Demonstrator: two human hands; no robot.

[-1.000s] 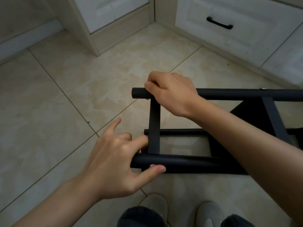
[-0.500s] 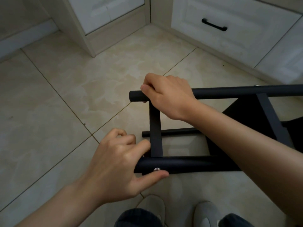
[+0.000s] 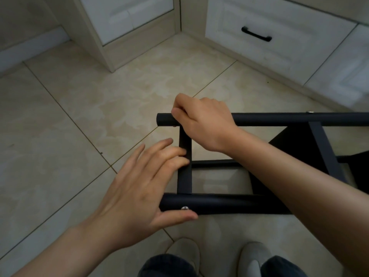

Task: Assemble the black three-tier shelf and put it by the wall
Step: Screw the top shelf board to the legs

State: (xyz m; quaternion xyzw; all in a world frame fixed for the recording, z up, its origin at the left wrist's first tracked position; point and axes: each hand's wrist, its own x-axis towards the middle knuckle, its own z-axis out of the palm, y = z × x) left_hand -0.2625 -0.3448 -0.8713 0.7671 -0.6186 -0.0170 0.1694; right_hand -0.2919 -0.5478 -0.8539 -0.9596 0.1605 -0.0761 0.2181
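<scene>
Pale beige floor tiles [image 3: 79, 136] run up to white cabinets [image 3: 259, 56] in the corner, and on the tiles the black shelf [image 3: 295, 140] lies on its side, just ahead of our two shoes [image 3: 184, 253]. The frame looks largely joined, so we judge assembly to be nearly finished; standing it up and setting it by the wall remain. We count three long tubes, two flat crossbars and two silver screw heads [image 3: 184, 208]. Our right hand [image 3: 203, 120] is wrapped round the far tube [image 3: 279, 118] near its end. Our left hand [image 3: 143, 186] rests straight-fingered against the nearer crossbar [image 3: 184, 180], thumb beneath the near tube [image 3: 219, 202], grasping nothing.
</scene>
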